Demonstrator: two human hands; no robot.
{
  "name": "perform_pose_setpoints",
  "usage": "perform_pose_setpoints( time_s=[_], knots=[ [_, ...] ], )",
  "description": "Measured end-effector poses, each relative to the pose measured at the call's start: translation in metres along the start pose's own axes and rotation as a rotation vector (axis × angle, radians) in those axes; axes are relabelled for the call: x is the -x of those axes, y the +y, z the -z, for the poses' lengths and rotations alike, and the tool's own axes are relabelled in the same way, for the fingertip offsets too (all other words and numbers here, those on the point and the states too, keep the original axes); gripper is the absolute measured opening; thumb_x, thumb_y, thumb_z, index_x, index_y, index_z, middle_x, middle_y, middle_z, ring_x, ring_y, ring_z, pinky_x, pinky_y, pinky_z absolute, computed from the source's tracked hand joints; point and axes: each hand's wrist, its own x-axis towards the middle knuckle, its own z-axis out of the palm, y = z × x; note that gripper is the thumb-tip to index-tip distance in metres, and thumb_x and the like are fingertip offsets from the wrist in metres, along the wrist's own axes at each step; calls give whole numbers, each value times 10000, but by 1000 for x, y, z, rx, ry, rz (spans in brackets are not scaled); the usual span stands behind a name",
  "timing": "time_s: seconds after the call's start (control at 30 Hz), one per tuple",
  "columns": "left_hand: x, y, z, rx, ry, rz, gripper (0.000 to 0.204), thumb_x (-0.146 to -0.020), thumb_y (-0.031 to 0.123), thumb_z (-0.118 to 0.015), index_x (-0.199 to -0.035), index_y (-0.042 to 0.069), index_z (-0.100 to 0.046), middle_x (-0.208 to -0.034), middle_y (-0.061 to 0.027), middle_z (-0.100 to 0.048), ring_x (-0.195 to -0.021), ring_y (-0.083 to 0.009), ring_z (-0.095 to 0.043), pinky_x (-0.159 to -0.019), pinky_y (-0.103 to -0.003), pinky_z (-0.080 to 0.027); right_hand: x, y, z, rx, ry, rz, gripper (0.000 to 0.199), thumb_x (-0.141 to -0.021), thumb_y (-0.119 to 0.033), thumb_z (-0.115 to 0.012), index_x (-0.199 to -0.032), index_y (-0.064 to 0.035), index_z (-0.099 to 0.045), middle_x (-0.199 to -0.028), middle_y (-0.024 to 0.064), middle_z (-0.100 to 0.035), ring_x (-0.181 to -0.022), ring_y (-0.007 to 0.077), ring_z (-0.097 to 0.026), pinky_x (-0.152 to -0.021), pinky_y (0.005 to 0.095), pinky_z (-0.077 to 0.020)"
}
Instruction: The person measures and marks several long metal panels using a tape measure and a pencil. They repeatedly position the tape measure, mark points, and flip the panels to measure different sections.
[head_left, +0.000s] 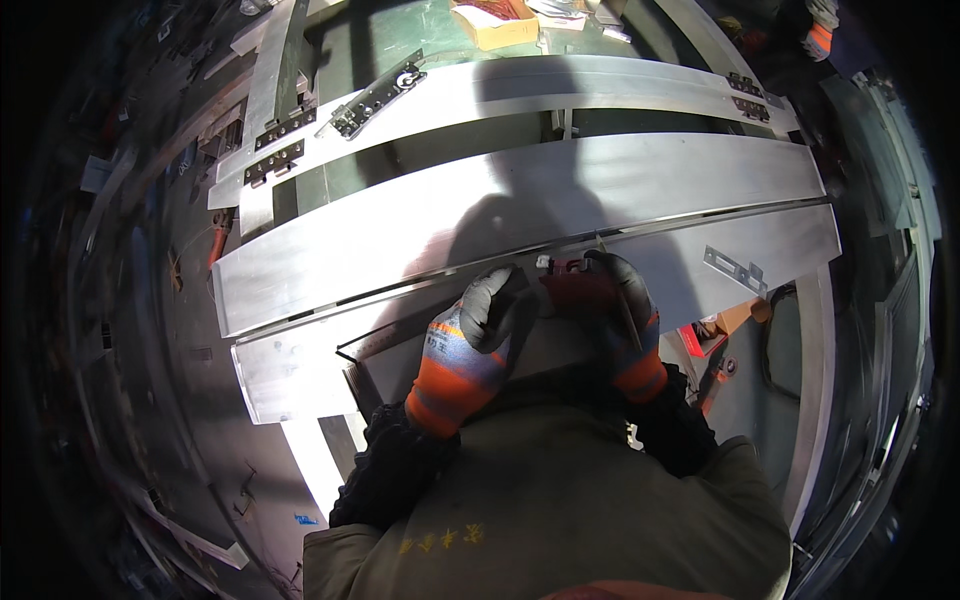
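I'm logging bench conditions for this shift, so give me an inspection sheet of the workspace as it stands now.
Surface: green bench top, mostly covered by long aluminium profiles.
Job's things: near aluminium profile under both hands; a try square lies on it by the left hand; a small metal fitting sits at the fingertips.
Clutter: loose bracket on the near profile; hinge plates on the far profiles; cardboard box at the back.
Grippers: left hand gloved, pressing on the square; right hand gloved, holding a thin pencil-like tool.
Cables: dark cable off the right bench edge.
Surroundings: dim workshop, metal parts stacked at left.
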Motion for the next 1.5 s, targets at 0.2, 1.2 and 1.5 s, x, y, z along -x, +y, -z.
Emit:
perform_pose_setpoints(
  time_s=[0.2, 1.2, 1.5],
  knots=[
    [53, -68, 71, -6, 37, 261, 577, -971, 6, -740, -1519, 0, -559, -1165, -76, -649, -1027, -189, -649, -921, -306, -551, 19, 19, 40, 28, 169, -58, 488, -991, -114, -792, -1429, -8, -604, -1246, 114, -743, -1159, 226, -704, -1043, 379, -555],
    [89, -143, 139, -454, -176, 263, 577, -1093, 218, -669, -1620, 45, -510, -1652, -205, -488, -1511, -370, -515, -1240, -477, -458, 303, 345, 222, -762, 1290, -881, 411, -919, -439, -819, -1133, -98, -738, -932, 83, -769, -705, 241, -729, -640, 373, -580],
    [101, -171, 141, -781, -203, -158, 478, -1173, 289, -506, -1541, -8, -579, -1591, -259, -559, -1501, -458, -492, -1234, -576, -428, 287, 502, 214, 152, 1147, -1517, 521, -959, -556, -719, -998, -48, -832, -846, 130, -814, -735, 291, -796, -658, 415, -622]
  ],
)
